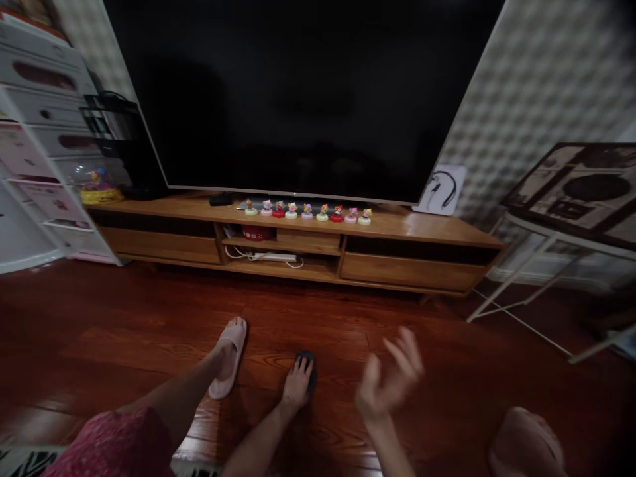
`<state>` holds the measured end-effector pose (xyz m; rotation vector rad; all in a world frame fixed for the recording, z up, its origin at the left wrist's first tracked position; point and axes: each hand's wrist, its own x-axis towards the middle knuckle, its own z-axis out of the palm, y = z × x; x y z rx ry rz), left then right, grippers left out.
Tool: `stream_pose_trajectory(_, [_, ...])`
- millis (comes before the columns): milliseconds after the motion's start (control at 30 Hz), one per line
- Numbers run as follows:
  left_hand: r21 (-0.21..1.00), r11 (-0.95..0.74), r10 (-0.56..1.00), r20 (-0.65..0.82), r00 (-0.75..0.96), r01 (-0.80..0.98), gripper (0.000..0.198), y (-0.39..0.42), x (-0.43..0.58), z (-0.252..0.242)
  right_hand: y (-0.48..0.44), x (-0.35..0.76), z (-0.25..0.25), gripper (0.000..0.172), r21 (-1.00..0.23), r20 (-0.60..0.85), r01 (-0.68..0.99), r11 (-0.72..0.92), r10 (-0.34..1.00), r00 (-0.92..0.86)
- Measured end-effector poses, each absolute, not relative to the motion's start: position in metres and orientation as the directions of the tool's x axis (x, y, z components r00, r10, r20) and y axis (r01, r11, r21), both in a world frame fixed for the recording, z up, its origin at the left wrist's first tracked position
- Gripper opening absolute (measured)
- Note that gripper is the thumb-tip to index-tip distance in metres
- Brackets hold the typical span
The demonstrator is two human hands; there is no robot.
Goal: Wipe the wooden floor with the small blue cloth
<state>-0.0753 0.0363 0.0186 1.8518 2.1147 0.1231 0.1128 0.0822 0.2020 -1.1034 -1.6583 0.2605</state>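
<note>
Floor (124,318) was a deep reddish-brown wood grain, TV stand (397,228) a lighter honey wood. Screen (298,93) was flat black, same as the little thing (309,363) under the left hand (297,387). Slipper (228,361) was pale pink, figurines (308,211) mostly pastel, wall (521,79) a grey-white quilted check (rug corner (20,460) looked zebra-striped).

Open floor (348,308) before TV cabinet (412,271)

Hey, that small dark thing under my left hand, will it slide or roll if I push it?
It looks low and flattish under the left hand, so the dark object would probably slide rather than roll. The wooden floor is glossy, so it may skid easily. It fits under one hand, so it is likely light.
</note>
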Motion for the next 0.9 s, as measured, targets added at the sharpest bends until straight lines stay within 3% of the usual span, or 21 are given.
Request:
stream_pose_trajectory(100, [0.254, 0.163, 0.978, -0.172, -0.121, 0.953, 0.082, 0.041, -0.080, 0.019, 0.089, 0.100, 0.150, 0.061, -0.611, 0.596, 0.637, 0.470, 0.803, -0.021])
stream_pose_trajectory(267, [0.220, 0.218, 0.975, -0.092, -0.202, 0.951, 0.082, 0.041, -0.109, 0.017, 0.064, 0.181, -0.010, 0.075, -0.492, 0.345, 0.858, 0.144, 0.938, 0.041])
stream_pose_trajectory(367, [0.203, 0.300, 0.952, -0.010, -0.305, 0.932, 0.075, 0.039, -0.131, 0.011, 0.045, 0.227, -0.070, 0.078, -0.412, 0.327, 0.905, 0.108, 0.944, 0.036])
stream_pose_trajectory(633, [0.329, 0.373, 0.891, 0.134, -0.434, 0.868, 0.052, 0.042, -0.129, -0.006, 0.043, 0.224, -0.063, 0.081, -0.356, 0.321, 0.931, 0.086, 0.946, 0.035])
stream_pose_trajectory(767, [0.379, 0.295, 0.899, 0.200, -0.389, 0.877, 0.042, 0.043, -0.118, -0.010, 0.041, 0.221, -0.057, 0.077, -0.330, 0.287, 0.942, 0.051, 0.957, 0.049])
stream_pose_trajectory(900, [0.367, 0.217, 0.920, 0.233, -0.315, 0.905, 0.044, 0.029, -0.105, -0.009, 0.042, 0.218, -0.056, 0.072, -0.311, 0.257, 0.950, 0.030, 0.965, 0.054])
